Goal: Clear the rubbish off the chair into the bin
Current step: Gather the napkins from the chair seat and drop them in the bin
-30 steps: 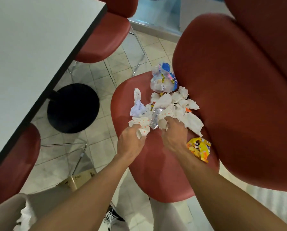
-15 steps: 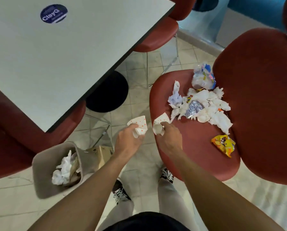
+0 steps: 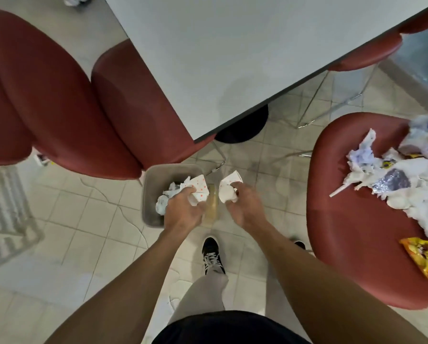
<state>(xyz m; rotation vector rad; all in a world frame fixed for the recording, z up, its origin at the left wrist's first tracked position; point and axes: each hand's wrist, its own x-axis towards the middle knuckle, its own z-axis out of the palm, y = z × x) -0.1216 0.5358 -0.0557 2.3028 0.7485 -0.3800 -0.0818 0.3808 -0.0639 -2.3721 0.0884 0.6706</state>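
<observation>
While gripped, two paper scraps overhang bin.

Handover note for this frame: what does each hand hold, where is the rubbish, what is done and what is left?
Left hand: grips a crumpled white paper with red dots, over the grey plastic bin.
Right hand: grips a second crumpled white paper, just right of the bin's rim.
Done: some white tissues already lie in the bin.
Left: drop both papers; then clear the red chair seat: white tissue pile, foil scrap, clear plastic bag, yellow snack wrapper.
</observation>
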